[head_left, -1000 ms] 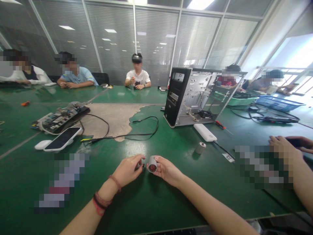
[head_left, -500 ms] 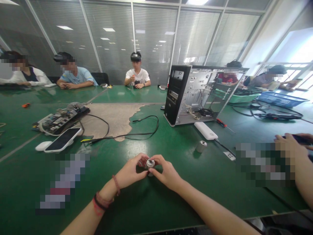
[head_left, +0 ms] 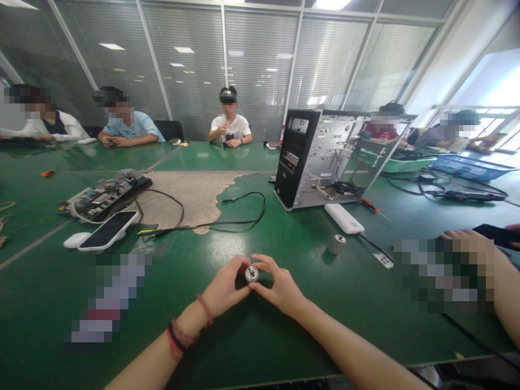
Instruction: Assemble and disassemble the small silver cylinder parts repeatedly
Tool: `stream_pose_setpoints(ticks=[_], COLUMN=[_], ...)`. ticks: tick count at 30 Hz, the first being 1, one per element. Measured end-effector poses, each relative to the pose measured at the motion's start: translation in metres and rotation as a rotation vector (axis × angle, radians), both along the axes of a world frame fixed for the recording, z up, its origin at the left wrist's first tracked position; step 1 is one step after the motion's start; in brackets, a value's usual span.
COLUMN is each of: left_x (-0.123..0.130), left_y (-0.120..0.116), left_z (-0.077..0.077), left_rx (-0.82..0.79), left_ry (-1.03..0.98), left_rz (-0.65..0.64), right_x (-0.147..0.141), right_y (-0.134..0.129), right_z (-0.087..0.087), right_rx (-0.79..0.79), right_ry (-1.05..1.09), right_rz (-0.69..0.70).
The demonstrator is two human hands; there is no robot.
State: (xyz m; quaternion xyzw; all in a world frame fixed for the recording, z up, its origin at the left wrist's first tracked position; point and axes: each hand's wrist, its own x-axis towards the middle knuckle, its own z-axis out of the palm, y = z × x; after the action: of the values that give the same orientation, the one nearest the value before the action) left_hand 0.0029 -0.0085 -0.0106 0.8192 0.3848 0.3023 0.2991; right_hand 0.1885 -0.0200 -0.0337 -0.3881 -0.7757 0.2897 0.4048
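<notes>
A small silver metal cylinder with a dark-marked round top is between my two hands, close to the front of the green table. My left hand curls round its left side, thumb at the near edge and fingers behind. From the right, my right hand meets it with thumb and fingertips, the other fingers loosely bent. The cylinder's side is mostly hidden, so whether it touches the table I cannot tell. A second similar metal cylinder stands apart to the right.
Beyond my hands lie a black cable, a white phone and a circuit assembly. An open computer case stands behind a white power bank and a screwdriver. A neighbour's hand is at the right.
The cylinder's top now faces me more fully. My right fingers have lifted and spread slightly; both hands stay round it. The neighbour's hand at the right has moved left. The view has shifted slightly.
</notes>
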Motion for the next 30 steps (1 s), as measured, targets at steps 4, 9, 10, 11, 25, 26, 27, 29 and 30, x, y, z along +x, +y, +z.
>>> stream_pose_setpoints(ticks=[4, 9, 10, 11, 25, 26, 27, 29, 30], left_x=[0.0, -0.004, -0.005, -0.005, -0.005, -0.005, -0.005, -0.005, -0.005], left_y=[0.0, 0.001, 0.002, 0.002, 0.001, 0.001, 0.001, 0.002, 0.002], left_z=[0.001, 0.0, 0.0, 0.0, 0.004, 0.004, 0.004, 0.005, 0.005], left_rx=[-0.007, 0.051, 0.065, 0.079, 0.087, 0.085, 0.084, 0.081, 0.078], left_ry=[-0.006, 0.029, 0.036, 0.041, 0.097, 0.098, 0.101, 0.107, 0.112], left_rz=[-0.04, -0.071, -0.075, -0.082, -0.135, -0.133, -0.132, -0.129, -0.126], right_x=[0.004, 0.016, 0.019, 0.021, 0.027, 0.027, 0.026, 0.025, 0.024], right_y=[0.003, 0.011, 0.013, 0.015, 0.014, 0.013, 0.012, 0.011, 0.01], right_z=[0.001, 0.005, 0.005, 0.004, 0.014, 0.014, 0.014, 0.014, 0.014], right_rx=[0.093, 0.137, 0.147, 0.159, 0.112, 0.113, 0.116, 0.133, 0.146], right_ry=[-0.06, -0.056, -0.06, -0.067, -0.109, -0.105, -0.098, -0.078, -0.066], right_rz=[0.001, -0.024, -0.041, -0.055, 0.01, 0.017, 0.024, 0.036, 0.041])
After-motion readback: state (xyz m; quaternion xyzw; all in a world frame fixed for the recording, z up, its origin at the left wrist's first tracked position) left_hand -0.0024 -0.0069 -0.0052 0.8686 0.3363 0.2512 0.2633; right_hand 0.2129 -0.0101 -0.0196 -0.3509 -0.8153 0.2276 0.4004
